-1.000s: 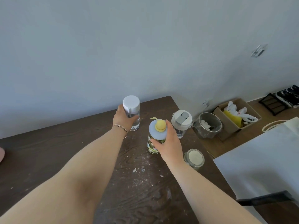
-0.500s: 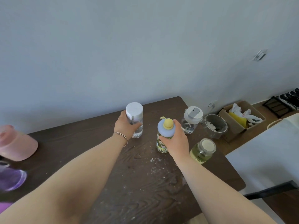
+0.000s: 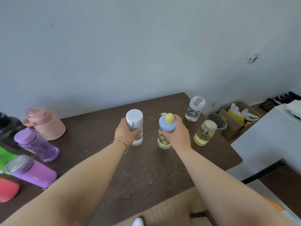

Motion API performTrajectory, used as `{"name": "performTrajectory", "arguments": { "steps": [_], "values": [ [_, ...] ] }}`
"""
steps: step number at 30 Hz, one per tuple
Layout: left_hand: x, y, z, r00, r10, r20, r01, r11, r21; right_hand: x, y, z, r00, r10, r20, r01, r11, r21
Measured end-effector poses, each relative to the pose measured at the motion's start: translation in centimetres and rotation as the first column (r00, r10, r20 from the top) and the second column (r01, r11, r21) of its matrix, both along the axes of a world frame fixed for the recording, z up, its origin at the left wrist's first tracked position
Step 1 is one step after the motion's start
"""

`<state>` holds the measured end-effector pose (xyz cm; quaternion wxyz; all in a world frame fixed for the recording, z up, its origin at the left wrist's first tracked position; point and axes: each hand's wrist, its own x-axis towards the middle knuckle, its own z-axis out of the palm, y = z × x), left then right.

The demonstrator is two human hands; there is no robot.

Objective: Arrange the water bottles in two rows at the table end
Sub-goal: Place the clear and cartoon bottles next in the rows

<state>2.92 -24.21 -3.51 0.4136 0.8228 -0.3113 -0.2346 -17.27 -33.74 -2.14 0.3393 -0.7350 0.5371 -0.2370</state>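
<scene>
My left hand (image 3: 126,132) grips a clear bottle with a white cap (image 3: 134,119), upright on the dark wooden table (image 3: 146,170). My right hand (image 3: 176,134) grips a patterned bottle with a blue lid and yellow knob (image 3: 167,123), standing to its right. Near the table's right end stand a clear bottle with a white flip lid (image 3: 194,109) and, in front of it, a yellowish bottle with a pale cap (image 3: 205,132). At the left are a pink jug (image 3: 46,123), a clear purple bottle (image 3: 36,144), an opaque purple bottle (image 3: 31,171), a red bottle (image 3: 7,189), a green one (image 3: 4,156) and a dark one (image 3: 8,128).
A grey wall runs behind the table. Right of the table on the floor are a round bin (image 3: 217,122) and a cardboard box with bags (image 3: 238,115). A white surface (image 3: 267,137) lies at the right. White specks dot the tabletop.
The view has swung left and pulled back, bringing the coloured bottles at the left into sight. Both hands keep hold of their bottles, which stand slightly farther apart.
</scene>
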Motion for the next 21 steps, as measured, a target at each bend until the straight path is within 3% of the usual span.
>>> {"name": "performTrajectory", "arguments": {
  "steps": [12,21],
  "values": [
    [-5.8,12.1,2.3,0.979,0.198,0.05,-0.197,0.98,-0.014,-3.5,6.9,0.6,0.985,0.167,0.051,-0.167,0.986,0.0],
    [-5.3,19.6,1.8,0.953,0.296,0.056,-0.296,0.955,-0.012,-1.1,12.9,0.1,0.959,0.278,0.052,-0.279,0.96,0.008]
  ]
}}
